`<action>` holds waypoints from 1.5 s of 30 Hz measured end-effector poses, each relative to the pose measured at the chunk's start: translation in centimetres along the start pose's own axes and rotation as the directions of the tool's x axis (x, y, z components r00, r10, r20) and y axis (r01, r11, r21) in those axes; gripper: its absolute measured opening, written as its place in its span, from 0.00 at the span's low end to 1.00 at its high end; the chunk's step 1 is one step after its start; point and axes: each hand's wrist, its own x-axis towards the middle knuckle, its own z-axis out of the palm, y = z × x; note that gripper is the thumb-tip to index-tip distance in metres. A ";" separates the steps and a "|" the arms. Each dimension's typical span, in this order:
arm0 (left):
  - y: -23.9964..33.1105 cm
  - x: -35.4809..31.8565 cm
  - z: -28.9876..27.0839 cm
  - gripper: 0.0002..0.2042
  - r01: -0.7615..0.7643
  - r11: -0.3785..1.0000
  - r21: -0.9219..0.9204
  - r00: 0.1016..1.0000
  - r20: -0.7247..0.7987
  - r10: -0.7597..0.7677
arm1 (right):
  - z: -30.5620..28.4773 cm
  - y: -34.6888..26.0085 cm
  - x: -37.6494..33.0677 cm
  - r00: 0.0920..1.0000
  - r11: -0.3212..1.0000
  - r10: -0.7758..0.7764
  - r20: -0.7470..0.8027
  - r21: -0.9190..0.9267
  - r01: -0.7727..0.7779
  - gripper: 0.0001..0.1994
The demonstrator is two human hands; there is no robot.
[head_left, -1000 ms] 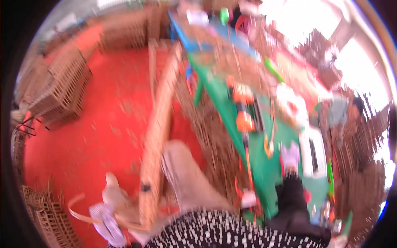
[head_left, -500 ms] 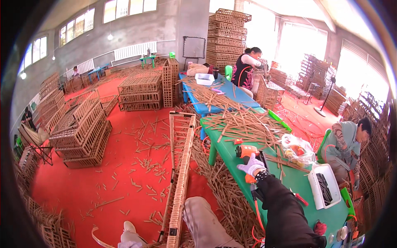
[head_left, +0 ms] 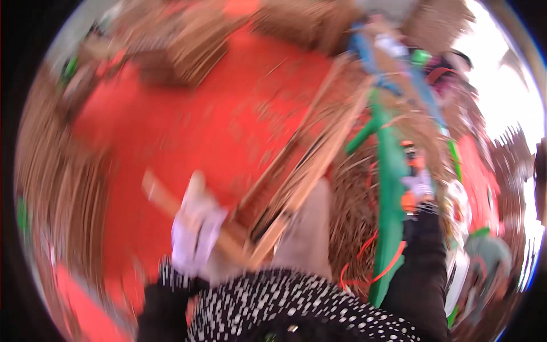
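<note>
A white glove covers my left hand [head_left: 196, 236], closed around a flat light-brown strip [head_left: 161, 192]. The strip runs from beyond the hand to the near end of a long narrow wooden frame [head_left: 305, 182], which slants across my legs. My right hand [head_left: 420, 183], gloved too, grips an orange-and-black nail gun [head_left: 409, 153] over the green table [head_left: 390, 228]. Motion blur smears both hands and hides the exact finger positions.
An orange hose [head_left: 387, 268] loops beside the table's left edge. Loose wooden strips [head_left: 353, 216] lie heaped under it. Stacked crates [head_left: 188, 45] stand on the red floor at far left. Another person [head_left: 490, 262] is at right, and one more [head_left: 450, 68] sits farther back.
The view has swung downward and left, and blurred. My left hand has come into view on the strip. My right hand keeps its grip on the nail gun by the table.
</note>
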 end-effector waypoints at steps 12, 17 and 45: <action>-2.1 0.1 -1.6 0.06 -0.281 0.959 -0.034 0.959 0.025 0.282 | -9.5 -16.1 -16.7 0.822 0.554 -0.445 0.356 0.830 -0.059 0.28; -2.5 -0.9 -1.1 0.05 -0.178 0.984 -0.020 0.984 -0.013 0.178 | -8.4 -21.1 -22.1 0.668 0.664 -0.610 0.426 0.735 0.138 0.22; -3.2 -0.2 -0.3 0.10 -0.269 0.962 -0.046 0.962 -0.064 0.266 | -7.1 -29.1 -23.0 0.616 0.967 -0.243 0.749 0.235 0.097 0.15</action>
